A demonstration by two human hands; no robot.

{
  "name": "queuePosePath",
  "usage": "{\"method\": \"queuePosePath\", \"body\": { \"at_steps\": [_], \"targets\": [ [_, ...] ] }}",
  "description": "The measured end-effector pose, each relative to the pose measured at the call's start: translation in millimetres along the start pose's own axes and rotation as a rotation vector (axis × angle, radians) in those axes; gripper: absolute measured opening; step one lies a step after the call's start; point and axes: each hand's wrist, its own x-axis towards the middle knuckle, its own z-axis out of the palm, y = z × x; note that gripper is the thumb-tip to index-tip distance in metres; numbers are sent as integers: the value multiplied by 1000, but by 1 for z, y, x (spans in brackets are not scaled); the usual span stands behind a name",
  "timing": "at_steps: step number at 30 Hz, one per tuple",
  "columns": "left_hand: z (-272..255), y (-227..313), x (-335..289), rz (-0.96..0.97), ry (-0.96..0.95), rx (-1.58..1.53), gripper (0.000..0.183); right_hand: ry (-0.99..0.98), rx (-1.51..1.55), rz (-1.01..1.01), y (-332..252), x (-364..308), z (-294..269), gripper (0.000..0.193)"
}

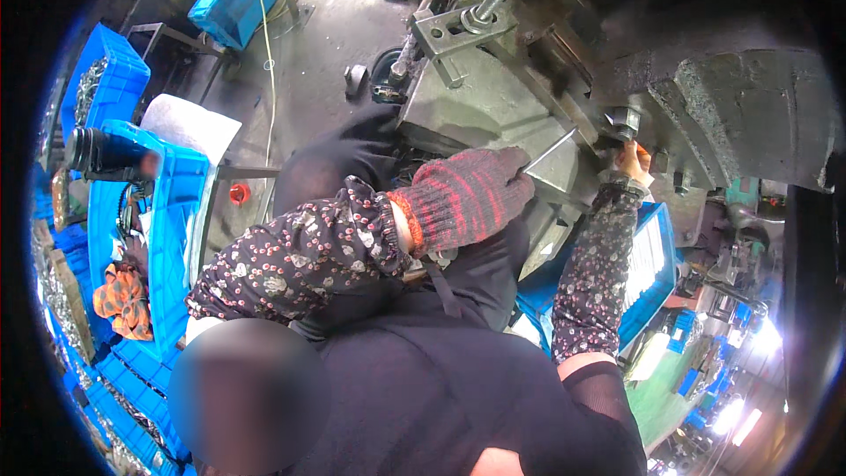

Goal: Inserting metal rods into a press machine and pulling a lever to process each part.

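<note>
A knitted glove in dark grey with red stripes covers my left hand. Its fingers are closed on a thin metal rod, whose tip points up and right over a grey steel machine bed. My right hand looks bare and is curled at the machine's edge, just below a bolt head. A bit of orange shows beside its fingers; what they grip is hidden. Both forearms wear dark flowered sleeves.
A clamp bar with an upright stud is fixed on the bed. A heavy dark machine part overhangs the right. A blue crate stands below my right forearm. More blue crates with metal parts line the left.
</note>
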Motion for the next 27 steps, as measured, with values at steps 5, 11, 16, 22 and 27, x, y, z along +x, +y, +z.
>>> {"method": "queuePosePath", "body": {
  "at_steps": [5, 11, 16, 22, 27],
  "targets": [
    [-3, 3, -2, -197, -32, -106, 34, -65, -317, -138, -5, 3, -10, 19],
    [0, -3, 2, -236, -62, -108, 27, 46, -404, 122, 1, 12, -12, 27],
    [4, -17, -7, 190, 70, 400, 29, 55, 161, 99, -42, -36, -27, 25],
    [14, -5, 1, -496, -42, -55, 38, 305, -50, 263, -48, -93, -191, 23],
    [20, 13, 8, -580, -126, -319, 38, 521, -449, 612, 8, -165, -343, 29]
  ]
}}
